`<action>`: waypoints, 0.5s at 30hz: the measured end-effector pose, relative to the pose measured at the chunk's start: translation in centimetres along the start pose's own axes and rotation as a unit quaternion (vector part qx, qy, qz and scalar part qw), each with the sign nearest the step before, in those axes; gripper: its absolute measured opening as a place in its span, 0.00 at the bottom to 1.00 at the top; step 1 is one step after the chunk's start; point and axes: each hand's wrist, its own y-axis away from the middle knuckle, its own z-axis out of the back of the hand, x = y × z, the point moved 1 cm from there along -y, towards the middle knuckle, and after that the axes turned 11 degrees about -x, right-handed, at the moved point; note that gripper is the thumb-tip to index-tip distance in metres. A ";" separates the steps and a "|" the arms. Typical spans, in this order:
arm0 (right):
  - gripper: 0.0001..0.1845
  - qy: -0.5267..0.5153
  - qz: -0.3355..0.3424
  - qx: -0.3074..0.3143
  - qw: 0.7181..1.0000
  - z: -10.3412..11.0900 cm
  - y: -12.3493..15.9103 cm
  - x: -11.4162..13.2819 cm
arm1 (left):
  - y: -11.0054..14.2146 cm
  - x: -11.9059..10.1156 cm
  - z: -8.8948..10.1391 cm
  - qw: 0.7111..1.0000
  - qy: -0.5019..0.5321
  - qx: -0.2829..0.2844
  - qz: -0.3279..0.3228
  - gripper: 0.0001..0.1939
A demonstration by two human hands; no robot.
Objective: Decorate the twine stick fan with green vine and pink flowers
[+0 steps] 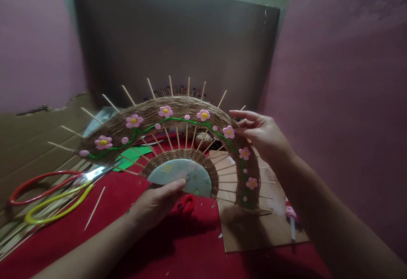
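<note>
A fan-shaped woven piece (178, 109) of brown twine on wooden skewers stands upright over the red cloth (133, 236). Pink flowers and a green stem run along its arch. My left hand (155, 202) grips its pale half-round base (187, 175), thumb on the front. My right hand (259, 132) touches the arch's right side with pinched fingers, next to a pink flower (228, 132). What the fingertips hold, if anything, is hidden.
Scissors with red and yellow handles (51, 194) lie at the left beside several loose skewers (19, 232). A brown cardboard sheet (254, 228) lies under the piece's right end, with a pink-tipped tool (291, 215) on it. Green paper (130, 154) lies behind. Walls stand close all around.
</note>
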 end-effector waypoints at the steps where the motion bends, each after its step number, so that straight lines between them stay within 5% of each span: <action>1: 0.25 -0.001 -0.009 0.007 1.000 0.1 0.0 0.0 | 0.0 0.0 0.0 1.000 -0.001 -0.002 0.001 0.32; 15: 0.22 0.003 -0.037 -0.013 0.999 0.6 -0.3 -0.3 | 0.3 -0.2 -0.4 0.997 -0.018 -0.063 0.038 0.34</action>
